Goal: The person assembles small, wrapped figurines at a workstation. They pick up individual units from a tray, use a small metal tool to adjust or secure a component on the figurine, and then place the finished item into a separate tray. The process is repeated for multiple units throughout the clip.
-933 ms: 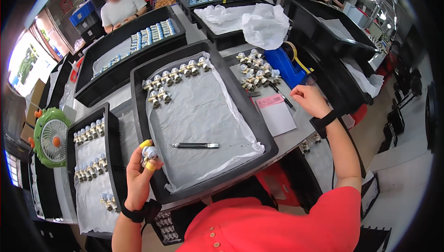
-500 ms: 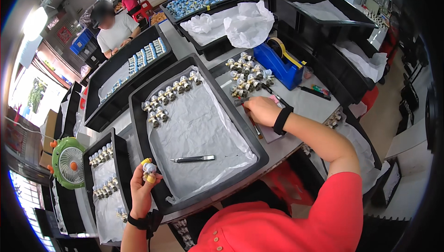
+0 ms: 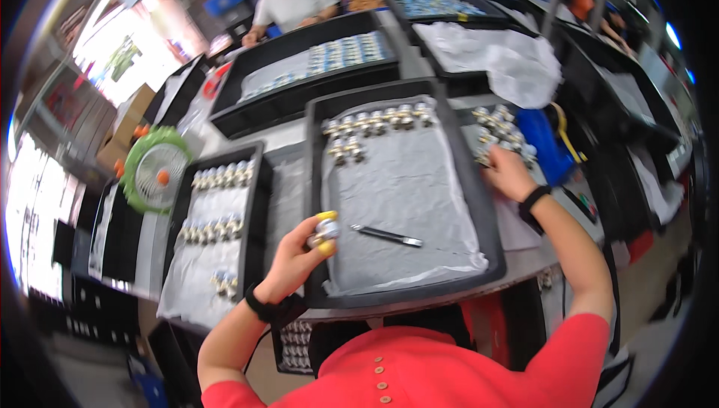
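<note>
While the left hand (image 3: 293,257) pinches a little toy (image 3: 327,231) by the tray's (image 3: 475,187) left side, the right hand (image 3: 511,176) is near the toy pile (image 3: 499,128), but I can't tell its grip.

right hand (image 3: 511,176): blurred, grip unclear | figurine (image 3: 324,233) in left hand (image 3: 295,257): partly covered | red shirt (image 3: 427,370): cut off below
</note>
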Action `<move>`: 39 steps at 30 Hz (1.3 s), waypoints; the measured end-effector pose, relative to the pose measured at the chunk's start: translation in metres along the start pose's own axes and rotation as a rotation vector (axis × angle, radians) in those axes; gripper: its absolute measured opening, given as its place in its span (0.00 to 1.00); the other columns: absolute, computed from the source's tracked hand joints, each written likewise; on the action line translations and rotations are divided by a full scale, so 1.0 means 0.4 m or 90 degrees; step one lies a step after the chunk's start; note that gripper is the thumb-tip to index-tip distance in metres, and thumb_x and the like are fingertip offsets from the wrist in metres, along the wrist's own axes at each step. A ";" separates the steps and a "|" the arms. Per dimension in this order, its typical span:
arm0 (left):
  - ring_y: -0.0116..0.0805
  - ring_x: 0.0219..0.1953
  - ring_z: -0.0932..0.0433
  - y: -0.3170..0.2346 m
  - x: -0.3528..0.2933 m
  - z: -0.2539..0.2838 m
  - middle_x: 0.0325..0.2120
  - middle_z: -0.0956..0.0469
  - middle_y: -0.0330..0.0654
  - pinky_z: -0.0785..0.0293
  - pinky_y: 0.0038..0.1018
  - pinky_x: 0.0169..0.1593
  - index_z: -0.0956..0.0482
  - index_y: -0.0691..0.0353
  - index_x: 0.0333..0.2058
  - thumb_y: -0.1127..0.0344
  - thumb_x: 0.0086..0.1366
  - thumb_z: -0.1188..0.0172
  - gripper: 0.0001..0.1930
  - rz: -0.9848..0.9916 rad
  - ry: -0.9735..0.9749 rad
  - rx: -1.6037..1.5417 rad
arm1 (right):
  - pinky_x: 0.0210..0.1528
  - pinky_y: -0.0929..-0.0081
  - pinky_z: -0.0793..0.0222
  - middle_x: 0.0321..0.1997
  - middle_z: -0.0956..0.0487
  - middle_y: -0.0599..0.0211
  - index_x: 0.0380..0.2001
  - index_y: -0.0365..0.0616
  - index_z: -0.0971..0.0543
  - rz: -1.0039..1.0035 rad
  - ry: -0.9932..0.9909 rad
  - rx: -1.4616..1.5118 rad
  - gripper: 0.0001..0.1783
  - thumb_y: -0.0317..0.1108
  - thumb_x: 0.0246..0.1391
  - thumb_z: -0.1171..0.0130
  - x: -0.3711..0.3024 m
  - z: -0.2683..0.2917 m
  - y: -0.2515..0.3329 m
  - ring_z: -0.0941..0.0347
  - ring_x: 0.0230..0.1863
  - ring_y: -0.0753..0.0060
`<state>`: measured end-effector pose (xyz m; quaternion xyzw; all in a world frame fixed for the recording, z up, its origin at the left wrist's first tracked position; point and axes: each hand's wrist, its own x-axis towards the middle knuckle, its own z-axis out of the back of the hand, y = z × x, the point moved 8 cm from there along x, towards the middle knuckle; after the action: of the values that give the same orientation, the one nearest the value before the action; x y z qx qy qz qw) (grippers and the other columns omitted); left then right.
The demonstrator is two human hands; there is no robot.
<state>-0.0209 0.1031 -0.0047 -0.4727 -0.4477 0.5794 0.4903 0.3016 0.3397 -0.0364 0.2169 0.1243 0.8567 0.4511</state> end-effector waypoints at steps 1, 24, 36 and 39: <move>0.16 0.35 0.32 0.016 -0.001 0.007 0.35 0.28 0.30 0.32 0.16 0.40 0.30 0.62 0.54 0.71 0.61 0.40 0.22 -0.008 0.003 -0.003 | 0.31 0.66 0.29 0.30 0.25 0.53 0.32 0.35 0.30 -0.071 0.019 0.060 0.07 0.24 0.47 0.49 0.009 0.021 0.004 0.26 0.25 0.60; 0.24 0.43 0.30 0.007 -0.007 0.021 0.43 0.26 0.39 0.32 0.22 0.47 0.30 0.61 0.54 0.69 0.61 0.40 0.21 -0.063 0.056 -0.085 | 0.40 0.78 0.27 0.34 0.25 0.63 0.33 0.37 0.23 0.225 0.207 0.489 0.06 0.22 0.50 0.40 0.005 -0.071 0.689 0.24 0.37 0.71; 0.24 0.42 0.29 -0.005 -0.006 0.024 0.41 0.26 0.39 0.31 0.22 0.46 0.28 0.61 0.52 0.70 0.60 0.39 0.20 -0.114 0.046 -0.026 | 0.31 0.76 0.30 0.32 0.26 0.63 0.31 0.39 0.23 0.379 0.101 0.415 0.06 0.20 0.47 0.39 -0.013 -0.047 0.726 0.27 0.31 0.68; 0.28 0.40 0.28 -0.011 -0.002 0.017 0.39 0.26 0.41 0.31 0.24 0.44 0.28 0.62 0.51 0.69 0.60 0.39 0.20 -0.129 0.043 0.010 | 0.30 0.75 0.32 0.30 0.27 0.64 0.30 0.40 0.23 0.374 0.090 0.412 0.06 0.20 0.47 0.39 -0.020 -0.043 0.739 0.28 0.29 0.66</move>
<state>-0.0267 0.1023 0.0008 -0.4402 -0.4718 0.5144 0.5648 0.0847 0.1664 0.0672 0.3137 0.3496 0.8785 0.0876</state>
